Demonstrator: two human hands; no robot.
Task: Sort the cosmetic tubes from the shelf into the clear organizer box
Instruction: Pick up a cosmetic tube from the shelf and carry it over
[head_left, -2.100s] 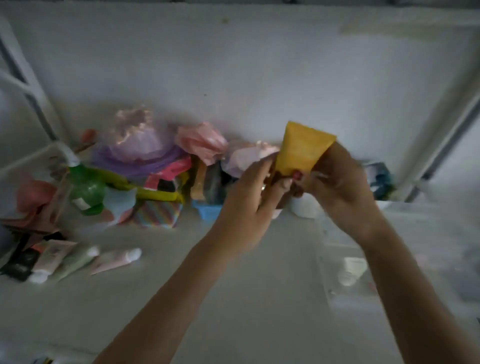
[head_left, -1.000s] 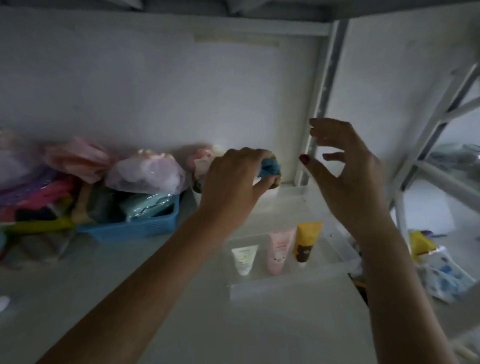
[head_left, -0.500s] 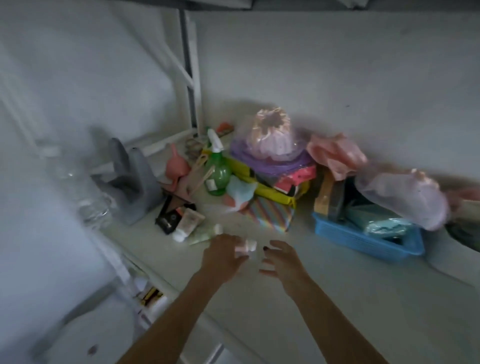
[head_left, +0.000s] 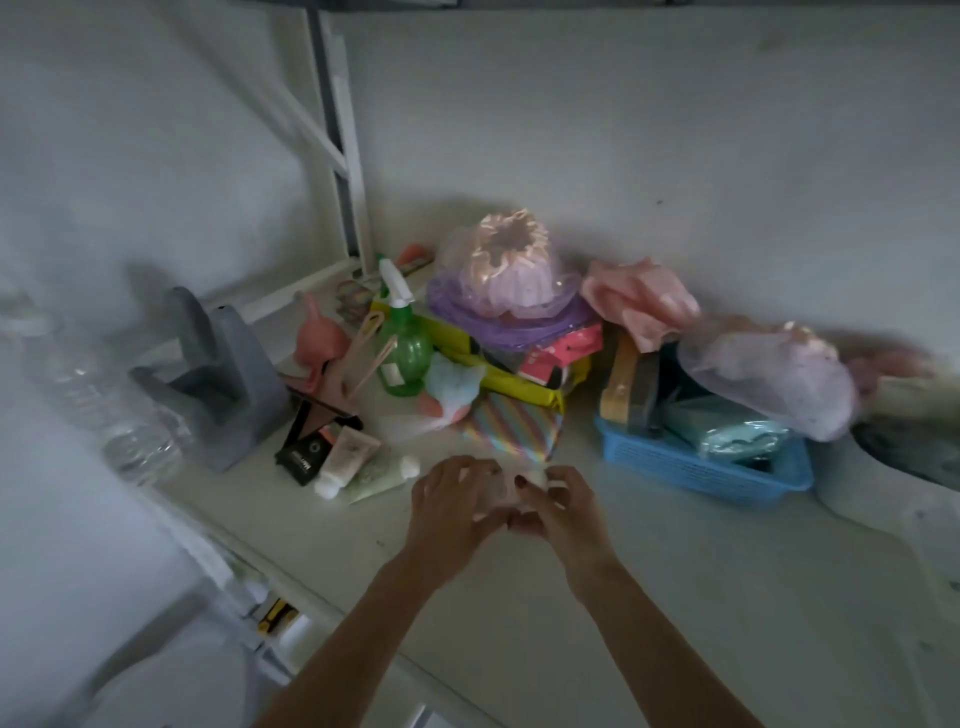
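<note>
Both hands meet over the white shelf (head_left: 675, 597) around a pale pink tube (head_left: 506, 486) with a white cap. My left hand (head_left: 449, 506) curls over its left side and my right hand (head_left: 558, 506) grips its right end. The tube is blurred and mostly hidden by the fingers. Left of the hands lie three more tubes: a black one (head_left: 306, 452), a beige one (head_left: 345, 457) with a white cap and a pale green one (head_left: 379, 475). The clear organizer box is out of view.
Behind the hands stand a green spray bottle (head_left: 402, 348), a striped pouch (head_left: 511, 426), a yellow box under purple and pink items (head_left: 511, 275), and a blue basket (head_left: 696, 462). A grey stand (head_left: 213, 374) and a clear water bottle (head_left: 111, 410) are at the left.
The view swung from the organizer box at the right to the left end of the shelf. My hands reached the loose pink tube and have closed on it.
</note>
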